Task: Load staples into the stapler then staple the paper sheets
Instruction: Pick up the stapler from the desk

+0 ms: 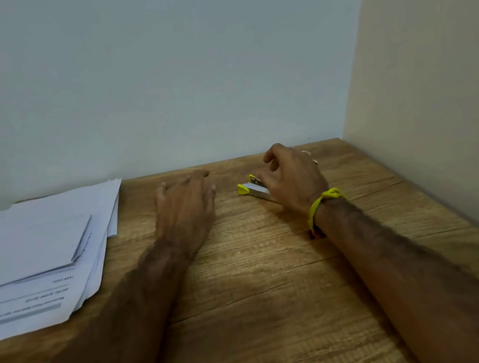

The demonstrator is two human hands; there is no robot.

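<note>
Resting flat, fingers spread: left hand (186,204) | right hand (293,178) cupping yellow-tipped metal stapler (250,190) | woodgrain table (268,303)

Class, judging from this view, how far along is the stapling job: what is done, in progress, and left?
Done: nothing visible. In hand: the right hand reaches over the stapler; the left hand is empty. Left: loading staples, none visible, and stapling the paper sheets, stacked apart.

The stapler (251,189) lay on the wooden desk toward the far right, a small metal body with yellow plastic ends, its near end hidden. It pointed left and away. The sheets (39,259) sat in a loose, fanned white stack at the desk's left edge, well apart from the stapler, printed text showing upside down.
</note>
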